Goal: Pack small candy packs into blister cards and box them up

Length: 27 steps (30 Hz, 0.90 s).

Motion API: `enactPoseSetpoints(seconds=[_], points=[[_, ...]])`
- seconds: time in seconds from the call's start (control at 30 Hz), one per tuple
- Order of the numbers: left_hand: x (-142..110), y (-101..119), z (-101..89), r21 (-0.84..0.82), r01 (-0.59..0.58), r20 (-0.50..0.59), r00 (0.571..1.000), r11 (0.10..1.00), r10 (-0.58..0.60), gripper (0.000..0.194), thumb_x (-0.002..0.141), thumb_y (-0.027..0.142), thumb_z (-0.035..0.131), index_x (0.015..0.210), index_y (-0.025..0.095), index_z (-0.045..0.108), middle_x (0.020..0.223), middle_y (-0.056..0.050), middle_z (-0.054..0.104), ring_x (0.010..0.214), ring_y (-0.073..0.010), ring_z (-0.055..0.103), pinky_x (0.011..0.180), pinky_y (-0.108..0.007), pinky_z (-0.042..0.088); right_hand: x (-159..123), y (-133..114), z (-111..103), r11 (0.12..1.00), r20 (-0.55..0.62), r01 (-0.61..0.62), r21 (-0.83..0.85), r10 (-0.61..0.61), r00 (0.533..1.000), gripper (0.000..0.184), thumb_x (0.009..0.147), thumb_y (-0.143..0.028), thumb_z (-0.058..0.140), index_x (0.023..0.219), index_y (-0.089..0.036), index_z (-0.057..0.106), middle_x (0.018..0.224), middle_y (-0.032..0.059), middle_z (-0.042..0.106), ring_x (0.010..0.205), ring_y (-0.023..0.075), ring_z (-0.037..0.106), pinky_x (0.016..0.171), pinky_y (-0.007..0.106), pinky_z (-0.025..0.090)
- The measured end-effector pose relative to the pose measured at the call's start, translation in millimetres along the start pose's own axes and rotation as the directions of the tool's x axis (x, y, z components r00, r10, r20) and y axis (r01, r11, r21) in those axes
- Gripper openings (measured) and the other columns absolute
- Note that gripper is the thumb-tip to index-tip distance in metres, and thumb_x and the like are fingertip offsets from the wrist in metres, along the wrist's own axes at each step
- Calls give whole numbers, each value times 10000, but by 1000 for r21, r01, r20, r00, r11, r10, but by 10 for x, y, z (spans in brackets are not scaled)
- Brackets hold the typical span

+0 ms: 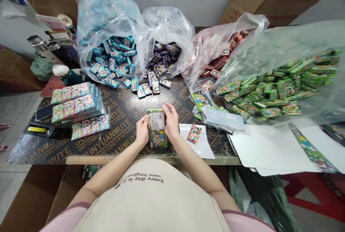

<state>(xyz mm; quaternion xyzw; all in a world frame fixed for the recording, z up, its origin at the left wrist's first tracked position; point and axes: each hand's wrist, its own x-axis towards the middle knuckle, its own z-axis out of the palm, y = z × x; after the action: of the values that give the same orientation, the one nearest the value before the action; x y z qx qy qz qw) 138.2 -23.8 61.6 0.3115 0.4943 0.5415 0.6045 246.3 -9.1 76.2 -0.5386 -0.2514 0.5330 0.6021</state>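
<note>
A flat dark printed package [158, 139] with green edges and a pale panel on its upper half lies between my hands at the table's front. My left hand [142, 130] is closed on its left edge, thumb pointing up along it. Along the right edge, my right hand [171, 121] grips the upper part with bent fingers. Just right of it, a red small printed box [194, 133] rests on a white sheet [206, 144]. Beyond the package are several loose blue and purple small boxes [152, 82].
Plastic bags spill blue boxes [113, 59], purple boxes [165, 55], red boxes [215, 67] and green boxes [275, 88] along the back. Stacked wrapped packs [77, 106] stand left. Clear plastic sleeves [222, 118] and white cards [266, 149] lie right. The table's wooden edge [107, 159] is near.
</note>
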Motion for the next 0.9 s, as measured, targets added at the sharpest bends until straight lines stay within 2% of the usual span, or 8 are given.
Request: enactPoseSetpoints(seconds=[0.1, 0.17, 0.3, 0.43, 0.57, 0.63, 0.73, 0.9], points=[[-35, 27, 76, -181, 149, -4, 988, 972, -152, 425, 701, 548, 671, 798, 135, 695, 735, -40, 705, 715, -169, 658, 724, -295, 508, -6, -37, 2, 997, 14, -72, 15, 72, 997, 369, 635, -295, 647, 958, -243, 478, 707, -13, 682, 683, 219, 678, 604, 339, 548], [-9, 86, 70, -226, 215, 27, 976, 950, -214, 345, 657, 452, 733, 768, 127, 701, 731, -42, 714, 693, -162, 663, 712, -282, 511, -48, -59, -19, 994, 18, -87, 61, 86, 996, 375, 610, -235, 610, 943, -255, 437, 713, -23, 695, 698, 225, 689, 632, 352, 551], [97, 179, 0, -230, 260, 21, 965, 938, -262, 242, 563, 243, 761, 762, 122, 699, 735, -29, 708, 654, -128, 647, 659, -237, 499, -126, -91, -60, 960, 47, -144, 241, 137, 989, 423, 634, -241, 550, 1025, -267, 391, 831, -16, 732, 748, 222, 706, 729, 395, 547], [145, 196, -12, -158, 244, 62, 969, 957, -237, 317, 530, 174, 726, 842, 153, 677, 711, 1, 677, 633, -122, 635, 654, -250, 491, -111, -94, -81, 945, 113, -223, 241, 201, 973, 428, 563, -161, 555, 974, -250, 476, 790, -15, 736, 741, 233, 702, 740, 421, 545], [100, 184, 36, -80, 18, -26, 999, 997, -20, 134, 566, 225, 696, 669, 158, 645, 656, 17, 641, 620, -102, 591, 652, -235, 464, -99, -31, -76, 974, 36, -102, 203, 96, 995, 69, 618, -232, 566, 685, -214, 572, 746, 20, 729, 753, 223, 686, 774, 394, 538], [86, 196, 45, -39, -30, -45, 999, 999, 29, 142, 581, 269, 711, 621, 155, 637, 626, 17, 627, 598, -97, 565, 630, -231, 448, -115, 14, -88, 985, -29, -9, 170, 14, 999, 110, 667, -305, 599, 615, -208, 595, 727, 26, 722, 755, 209, 673, 794, 371, 528], [129, 256, 12, 15, 21, -10, 1000, 1000, -20, 208, 515, 240, 780, 658, 146, 662, 634, 12, 635, 590, -93, 557, 604, -221, 432, -128, 50, -150, 997, -39, 54, 53, -52, 998, 140, 641, -335, 715, 658, -207, 663, 712, 10, 712, 711, 183, 651, 779, 340, 516], [286, 395, -101, 160, 193, 145, 966, 968, -216, 253, 477, 227, 806, 677, 111, 701, 575, -21, 634, 503, -95, 533, 506, -214, 380, -77, -29, -277, 988, 86, 87, -128, -77, 993, 172, 626, -341, 764, 726, -209, 715, 715, 4, 707, 663, 165, 622, 709, 313, 501]])
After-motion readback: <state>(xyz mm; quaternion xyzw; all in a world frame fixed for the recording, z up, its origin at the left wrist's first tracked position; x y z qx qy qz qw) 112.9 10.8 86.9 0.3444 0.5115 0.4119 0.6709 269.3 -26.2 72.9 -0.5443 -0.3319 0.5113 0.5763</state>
